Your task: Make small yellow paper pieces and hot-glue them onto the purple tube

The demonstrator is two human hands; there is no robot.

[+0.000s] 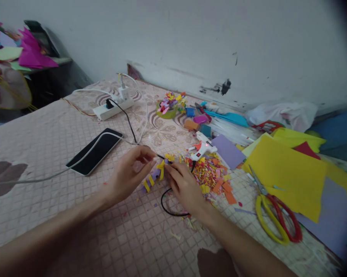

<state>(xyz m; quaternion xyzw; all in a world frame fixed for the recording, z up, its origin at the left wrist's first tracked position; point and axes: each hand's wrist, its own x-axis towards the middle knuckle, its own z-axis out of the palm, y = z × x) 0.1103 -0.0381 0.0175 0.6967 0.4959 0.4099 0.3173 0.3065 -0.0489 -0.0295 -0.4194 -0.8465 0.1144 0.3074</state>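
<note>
My left hand [131, 169] and my right hand [183, 184] meet over a small purple paper piece with yellow strips [154, 177] lying on the patterned bedspread [60, 154]. The left fingers pinch together at the piece's upper end. The right fingers press down on its right end, next to a yellow strip [162, 167]. A white glue gun [202, 150] lies just beyond the hands, its black cord [166, 206] looping under my right wrist. A pile of paper scraps [212, 175] sits right of my right hand.
A black phone [95, 151] with a white cable lies at the left, a power strip [114, 107] behind it. Yellow sheets [286, 173], scissors with yellow and red handles [273, 215], a purple sheet [228, 151] and a small bowl of paper flowers [167, 105] lie at the right and back.
</note>
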